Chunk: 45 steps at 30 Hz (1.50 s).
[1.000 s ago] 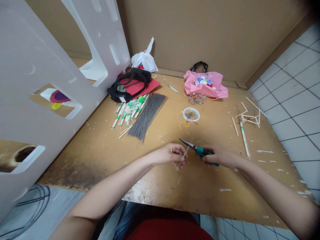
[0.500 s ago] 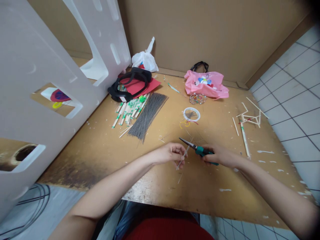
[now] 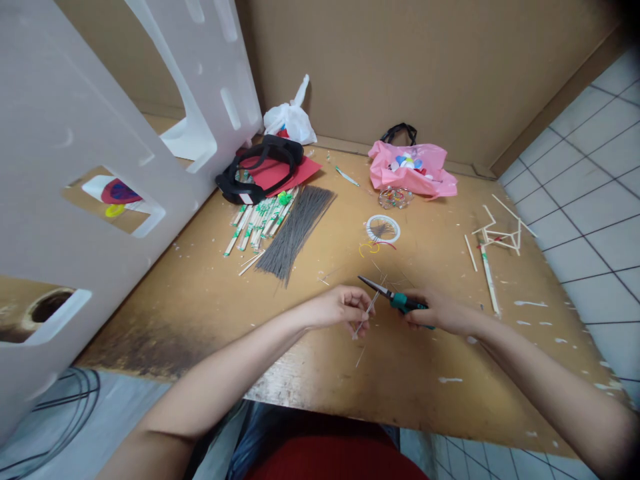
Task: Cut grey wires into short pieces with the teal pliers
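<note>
Close to the middle of the table, my left hand (image 3: pixel 350 308) pinches a few thin wires (image 3: pixel 371 308) between thumb and fingers; they slant up to the right. My right hand (image 3: pixel 440 311) is wrapped round the green-and-black handles of long-nose pliers (image 3: pixel 400 301). The pliers' dark jaws point up and left, crossing by the upper ends of the wires. Whether the jaws grip a wire is too fine to tell. Beyond the hands lies a white ring with thin wires across it (image 3: pixel 383 229), with yellow and red bits of wire beside it.
A bundle of grey wires (image 3: pixel 297 233) lies left, beside packets of wrapped chopsticks (image 3: pixel 260 223) and a black headband-like device (image 3: pixel 260 170). A pink bag (image 3: pixel 413 170) and a beaded wire piece (image 3: pixel 395 197) sit at the back. Right stands a stick frame (image 3: pixel 500 239). A white plastic panel (image 3: pixel 200 87) borders the left.
Almost nothing differs. My right hand's hold on the plier handles looks slightly tighter, with the handles a little closer together; my left hand stays in place.
</note>
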Each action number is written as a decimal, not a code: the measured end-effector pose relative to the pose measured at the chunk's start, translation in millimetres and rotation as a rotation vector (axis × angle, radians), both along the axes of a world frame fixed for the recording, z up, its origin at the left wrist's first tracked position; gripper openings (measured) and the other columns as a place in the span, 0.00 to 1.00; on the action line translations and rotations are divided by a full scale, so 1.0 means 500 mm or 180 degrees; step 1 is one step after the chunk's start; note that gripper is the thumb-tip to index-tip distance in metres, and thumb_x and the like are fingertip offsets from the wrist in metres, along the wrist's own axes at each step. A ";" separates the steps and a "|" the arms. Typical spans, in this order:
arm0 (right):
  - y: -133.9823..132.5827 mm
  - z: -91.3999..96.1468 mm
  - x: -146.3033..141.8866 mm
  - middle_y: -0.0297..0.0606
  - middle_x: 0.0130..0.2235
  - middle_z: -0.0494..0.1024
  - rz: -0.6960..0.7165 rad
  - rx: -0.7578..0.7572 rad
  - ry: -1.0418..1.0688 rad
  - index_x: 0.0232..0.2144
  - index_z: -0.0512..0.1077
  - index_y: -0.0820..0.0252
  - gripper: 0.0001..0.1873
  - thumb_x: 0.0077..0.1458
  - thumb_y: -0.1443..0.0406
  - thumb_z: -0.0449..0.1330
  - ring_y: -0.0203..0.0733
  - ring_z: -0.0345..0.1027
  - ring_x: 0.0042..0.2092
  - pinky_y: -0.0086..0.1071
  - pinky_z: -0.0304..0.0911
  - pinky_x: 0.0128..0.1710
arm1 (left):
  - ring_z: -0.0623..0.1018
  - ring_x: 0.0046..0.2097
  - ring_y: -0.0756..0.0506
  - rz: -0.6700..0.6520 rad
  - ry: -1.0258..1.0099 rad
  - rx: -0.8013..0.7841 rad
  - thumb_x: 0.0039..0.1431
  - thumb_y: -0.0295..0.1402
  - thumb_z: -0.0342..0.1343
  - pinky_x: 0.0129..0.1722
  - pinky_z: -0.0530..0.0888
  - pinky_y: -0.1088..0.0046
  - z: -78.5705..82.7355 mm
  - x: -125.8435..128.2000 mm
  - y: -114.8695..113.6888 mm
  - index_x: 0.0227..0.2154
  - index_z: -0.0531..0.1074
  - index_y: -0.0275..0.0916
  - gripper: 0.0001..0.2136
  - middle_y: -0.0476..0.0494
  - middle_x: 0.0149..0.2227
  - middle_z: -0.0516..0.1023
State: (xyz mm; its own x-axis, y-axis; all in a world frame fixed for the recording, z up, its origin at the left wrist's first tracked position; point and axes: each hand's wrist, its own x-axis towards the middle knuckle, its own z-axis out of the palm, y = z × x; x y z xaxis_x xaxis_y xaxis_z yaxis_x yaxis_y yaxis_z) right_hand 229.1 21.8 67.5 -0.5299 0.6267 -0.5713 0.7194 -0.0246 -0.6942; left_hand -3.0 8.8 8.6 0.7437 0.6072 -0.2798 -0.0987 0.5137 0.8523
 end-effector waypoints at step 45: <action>-0.018 -0.041 0.020 0.31 0.23 0.65 -0.0831 -0.0372 0.0549 0.28 0.64 0.61 0.09 0.40 0.64 0.53 0.34 0.59 0.23 0.27 0.53 0.21 | 0.74 0.22 0.53 -0.0512 0.0069 0.0063 0.46 0.36 0.62 0.21 0.70 0.78 -0.001 0.001 -0.007 0.32 0.69 0.33 0.13 0.47 0.24 0.74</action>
State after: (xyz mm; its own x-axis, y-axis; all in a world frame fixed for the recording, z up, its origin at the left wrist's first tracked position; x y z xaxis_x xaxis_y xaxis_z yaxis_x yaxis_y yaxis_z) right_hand 239.2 12.8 47.0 -0.4551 0.6896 -0.5633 0.5505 -0.2793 -0.7867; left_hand -2.4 5.1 8.2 0.8256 0.4863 -0.2861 0.0021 0.5044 0.8635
